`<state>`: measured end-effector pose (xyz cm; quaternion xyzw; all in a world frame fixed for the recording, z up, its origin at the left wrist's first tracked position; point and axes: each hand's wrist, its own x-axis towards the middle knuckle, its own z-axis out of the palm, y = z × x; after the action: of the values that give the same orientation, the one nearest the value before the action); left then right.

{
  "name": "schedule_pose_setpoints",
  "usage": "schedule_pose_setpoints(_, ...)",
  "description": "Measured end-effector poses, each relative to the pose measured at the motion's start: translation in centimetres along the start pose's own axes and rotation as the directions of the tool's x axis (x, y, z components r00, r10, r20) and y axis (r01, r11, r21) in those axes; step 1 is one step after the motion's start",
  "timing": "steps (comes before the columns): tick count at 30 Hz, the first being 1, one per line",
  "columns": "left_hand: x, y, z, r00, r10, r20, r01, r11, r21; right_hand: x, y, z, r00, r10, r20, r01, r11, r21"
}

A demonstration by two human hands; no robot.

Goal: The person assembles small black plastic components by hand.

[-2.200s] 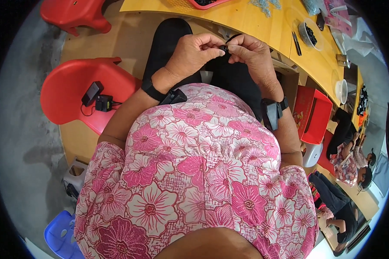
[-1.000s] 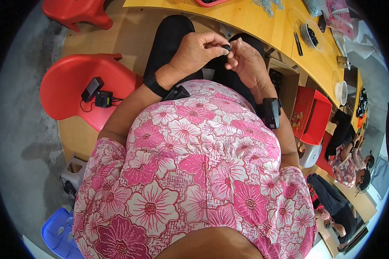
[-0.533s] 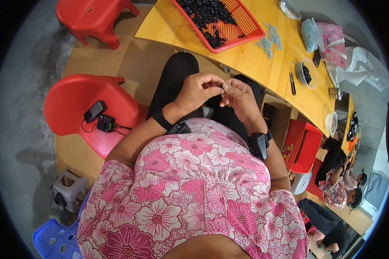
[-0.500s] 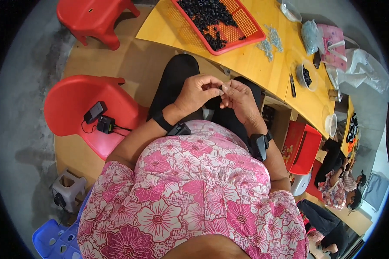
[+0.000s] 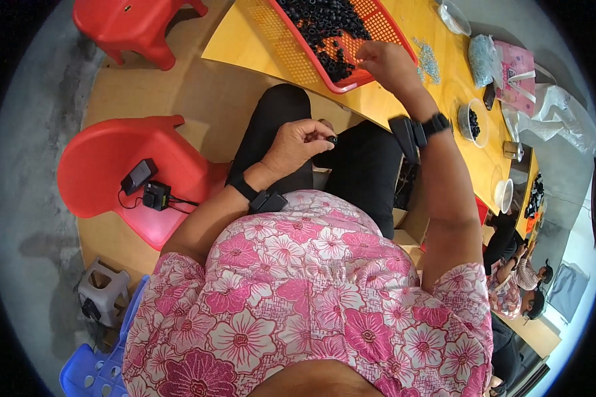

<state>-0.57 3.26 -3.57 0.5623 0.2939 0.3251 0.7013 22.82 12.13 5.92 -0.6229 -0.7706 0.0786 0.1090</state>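
Above my lap, my left hand [image 5: 297, 149] pinches a small black ring-like part [image 5: 332, 140] between thumb and fingertips. My right hand [image 5: 392, 66] reaches over the near right corner of the red plastic basket [image 5: 376, 46]. Its fingers are bent together, and anything between them is too small to make out. Many loose small black parts [image 5: 324, 26] lie in the basket, some close to the right fingertips. Just right of the basket, a scatter of small clear or silvery pieces [image 5: 428, 63] rests on the yellow table [image 5: 245, 49].
A clear bowl of black parts [image 5: 473, 123] stands on the table's right side, near a metal can [image 5: 512, 150] and a pink bag [image 5: 516, 73]. To my left, a red chair [image 5: 89, 165] bears small black devices [image 5: 155, 195]. Other people [image 5: 510, 284] sit at far right.
My right hand has left my left hand and moved up and right to the basket. The left hand stays over my lap, a black part now visible in its fingertips.
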Motion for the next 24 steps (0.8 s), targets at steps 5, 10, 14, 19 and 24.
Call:
schedule_pose_setpoints(5,-0.1,0.0,-0.3,1.0,0.001,-0.01,-0.001,1.0,-0.009,3.8,2.5,2.8,0.968,-0.002,0.25,0.04,0.988,-0.146)
schedule_pose_setpoints(10,0.0,-0.3,-0.5,1.0,-0.02,0.01,0.021,0.999,-0.037,4.9,1.0,2.4,0.905,-0.047,0.424,0.174,0.948,-0.267)
schedule_pose_setpoints(14,-0.1,-0.1,-0.3,1.0,0.0,0.009,0.0,0.999,-0.044,5.0,1.1,2.6,0.928,-0.04,0.37,0.155,0.945,-0.287)
schedule_pose_setpoints(19,-0.1,-0.5,-0.2,1.0,-0.005,0.002,0.005,0.999,-0.048,4.4,2.0,2.5,0.95,-0.088,0.3,0.167,0.954,-0.25)
schedule_pose_setpoints(24,-0.8,-0.6,-0.4,0.999,-0.014,-0.036,0.009,0.989,-0.145,0.1,-1.3,-1.5,0.979,0.205,-0.017,-0.171,0.856,0.489)
